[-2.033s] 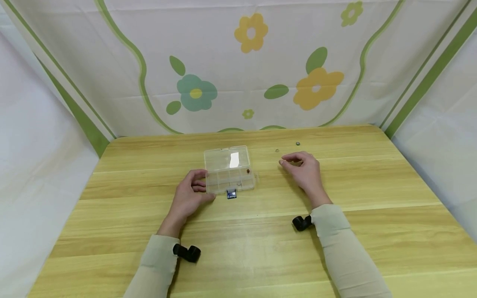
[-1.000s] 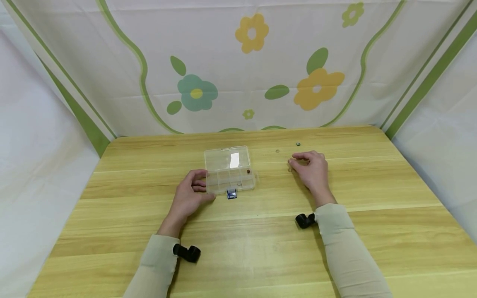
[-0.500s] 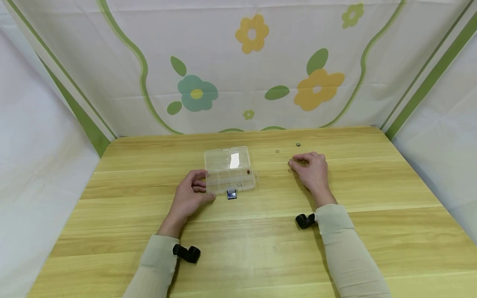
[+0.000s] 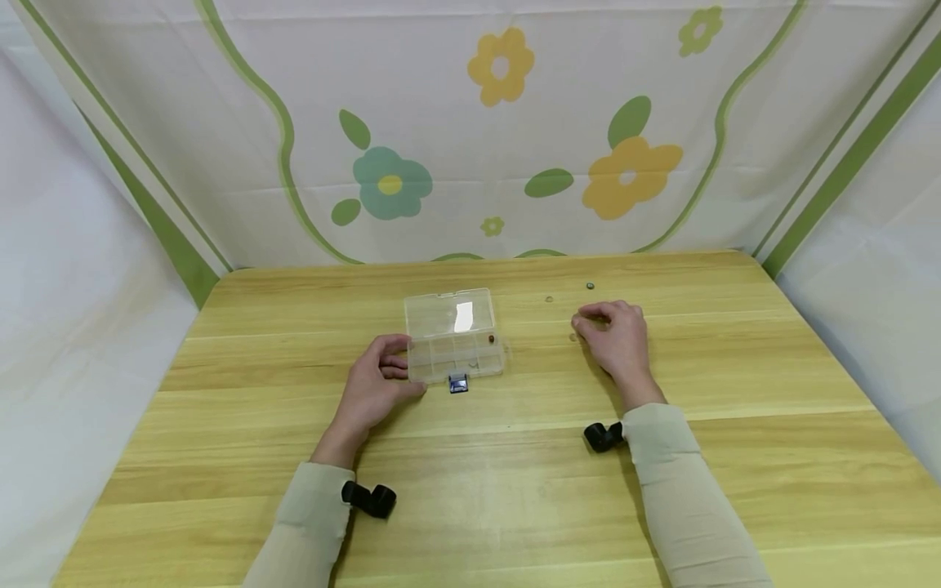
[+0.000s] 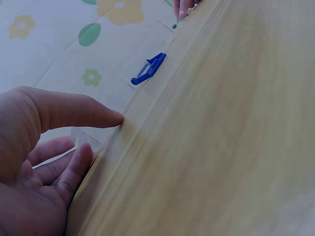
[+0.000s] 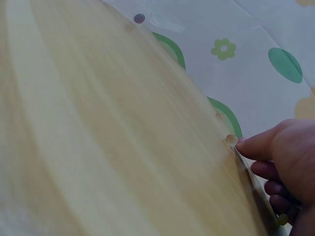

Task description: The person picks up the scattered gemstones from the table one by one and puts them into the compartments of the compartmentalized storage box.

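A clear plastic compartment box with its lid raised stands on the table, a blue latch at its front. My left hand grips the box's left end, thumb at the front corner, other fingers round the side. A dark red bead and a small pale piece lie inside. My right hand is at the table to the right, fingers curled, thumb and index tips close together. Right by the thumb tip is a clear bead; whether the fingertips pinch anything is unclear.
Beyond my right hand, another clear bead and a dark teal bead lie on the wooden table. A white cloth with printed flowers hangs along the table's back edge.
My right hand has shifted slightly right since two seconds ago, and a clear bead now shows beside its thumb. During the last second it stays nearly still. The left hand keeps its place.
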### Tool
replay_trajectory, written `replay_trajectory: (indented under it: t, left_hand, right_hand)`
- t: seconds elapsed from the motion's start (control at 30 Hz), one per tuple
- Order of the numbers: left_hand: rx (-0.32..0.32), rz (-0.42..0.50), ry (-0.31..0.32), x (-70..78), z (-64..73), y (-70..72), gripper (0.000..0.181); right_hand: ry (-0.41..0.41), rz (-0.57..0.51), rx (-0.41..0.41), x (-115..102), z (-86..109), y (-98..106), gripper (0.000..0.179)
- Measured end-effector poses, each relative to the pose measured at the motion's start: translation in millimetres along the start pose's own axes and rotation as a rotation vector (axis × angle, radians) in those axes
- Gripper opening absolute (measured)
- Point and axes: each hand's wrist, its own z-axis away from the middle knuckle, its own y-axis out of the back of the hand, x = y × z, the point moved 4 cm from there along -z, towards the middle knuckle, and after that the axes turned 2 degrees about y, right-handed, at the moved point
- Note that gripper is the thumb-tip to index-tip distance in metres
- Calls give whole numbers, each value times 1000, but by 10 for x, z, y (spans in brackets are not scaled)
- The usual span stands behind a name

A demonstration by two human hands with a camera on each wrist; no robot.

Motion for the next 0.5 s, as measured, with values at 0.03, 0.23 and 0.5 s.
replay_trajectory:
  t: [0.03, 0.23, 0.5]
  left_hand:
    - [0, 0, 1, 0, 0, -1, 73]
    - [0, 7, 2, 0, -5, -4, 73]
    - [1, 7, -3, -3, -4, -5, 73]
  right_hand:
    - [3, 0, -2, -3, 0, 0, 29]
    - [13, 22, -17, -12, -2, -7, 28]
    - [20, 21, -8, -26, 7, -12, 24]
